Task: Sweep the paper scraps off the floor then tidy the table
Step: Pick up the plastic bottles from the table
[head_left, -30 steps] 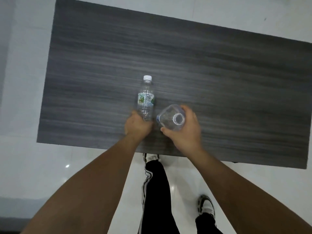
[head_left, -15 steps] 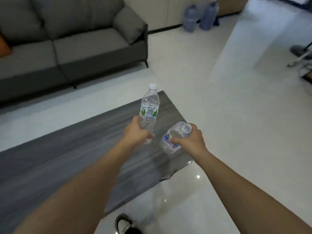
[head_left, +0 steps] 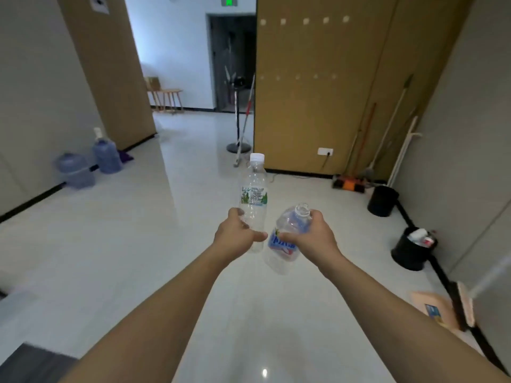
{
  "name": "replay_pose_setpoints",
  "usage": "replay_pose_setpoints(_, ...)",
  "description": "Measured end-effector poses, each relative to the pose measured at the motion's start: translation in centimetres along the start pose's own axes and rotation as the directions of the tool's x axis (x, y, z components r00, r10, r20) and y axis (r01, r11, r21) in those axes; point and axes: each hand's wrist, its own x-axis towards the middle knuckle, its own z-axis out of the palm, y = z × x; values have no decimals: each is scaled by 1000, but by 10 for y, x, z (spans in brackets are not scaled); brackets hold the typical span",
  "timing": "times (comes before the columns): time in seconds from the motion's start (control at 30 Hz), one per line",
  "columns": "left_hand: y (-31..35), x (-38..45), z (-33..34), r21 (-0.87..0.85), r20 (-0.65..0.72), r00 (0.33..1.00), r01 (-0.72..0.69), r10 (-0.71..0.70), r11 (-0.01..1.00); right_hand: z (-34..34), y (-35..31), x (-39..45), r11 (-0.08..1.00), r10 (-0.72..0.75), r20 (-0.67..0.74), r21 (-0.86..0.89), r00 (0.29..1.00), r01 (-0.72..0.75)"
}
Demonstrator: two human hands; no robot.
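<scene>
At 8 o'clock I see a corner of the dark table (head_left: 33, 363), and at 10 o'clock two blue water jugs (head_left: 106, 156) stand by the wall. My left hand (head_left: 235, 236) holds the capped bottle (head_left: 253, 200) upright, fingers curled around its lower part; the green label is too small to read. My right hand (head_left: 312, 236) grips the uncapped bottle (head_left: 284, 244), tilted, blue label blurred. The two bottles almost touch. The white floor (head_left: 171, 217) ahead is wide and free. At 2 o'clock stand two black bins (head_left: 383, 200).
</scene>
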Motion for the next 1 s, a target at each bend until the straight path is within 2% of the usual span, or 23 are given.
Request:
replay_pose_setpoints(0.17, 60, 89, 89, 46, 230, 971, -81, 69, 996, -90, 34, 68, 996, 77, -236, -29, 969, -87)
replay_pose_setpoints(0.27, 87, 145, 134, 41, 307, 942, -154, 134, 987, -126, 51, 110, 990, 131, -373, 2, 919, -140)
replay_pose_setpoints(0.33, 101, 179, 161, -6, 354, 924, -153, 145, 988, -143, 59, 133, 985, 167, -445, 37, 880, -168)
replay_pose_setpoints(0.5, 115, 242, 223, -35, 489, 864, -119, 121, 992, -166, 89, 177, 950, 295, -528, 68, 796, -306)
replay_pose_setpoints(0.63, 128, 288, 279, -50, 537, 835, -106, 116, 993, -181, 121, 206, 913, 379, -570, 101, 729, -396)
replay_pose_setpoints(0.73, 128, 315, 329, -9, 569, 816, -122, 105, 992, -198, 158, 228, 857, 478, -590, 151, 651, -492)
replay_pose_setpoints(0.9, 139, 370, 431, 68, 607, 790, -165, 91, 984, -248, 234, 289, 795, 564, -636, 249, 526, -553)
replay_pose_setpoints(1.0, 151, 405, 497, 85, 613, 790, -75, 7, 994, -289, 273, 335, 786, 577, -649, 277, 495, -553)
